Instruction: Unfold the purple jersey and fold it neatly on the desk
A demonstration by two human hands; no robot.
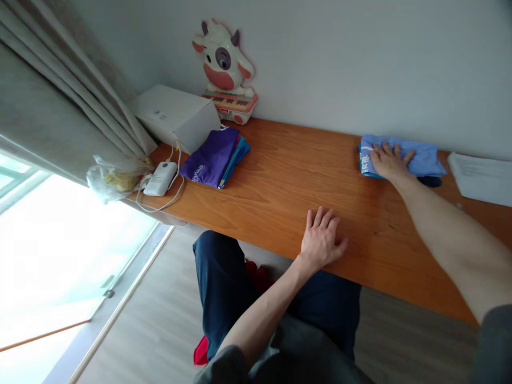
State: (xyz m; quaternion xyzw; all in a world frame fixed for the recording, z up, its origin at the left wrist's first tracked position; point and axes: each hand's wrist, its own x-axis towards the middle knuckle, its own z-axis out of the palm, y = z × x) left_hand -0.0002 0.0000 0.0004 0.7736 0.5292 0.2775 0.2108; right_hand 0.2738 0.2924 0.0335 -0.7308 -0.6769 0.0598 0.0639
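**Right Palm Flat on the Blue Cloth**

And here's the right hand [390, 161], palm down and fingers spread on top of the folded blue cloth [424, 154], pressed to it rather than gripping it! That cloth lies at the back of the wooden desk [288, 176], on the right, close to the wall [340, 69]. White print shows at its left end, and a dark oval [430, 182] peeks out by its front edge; what that is, I can't tell. Just to the right, white papers [482, 178].

Over to the left hand [321, 241]: nothing in it, fingers fanned, resting on the desk near the front edge, well apart from the blue cloth.

Across on the left side, the purple cloth [214, 157] lies folded over bluer layers, right beside the white box [176, 114]. Behind it stands the cow toy [226, 69] with its keyboard; in front of the box, a white device [160, 178] with its cable [159, 210], then a clear bag [116, 178] at the desk's left edge.
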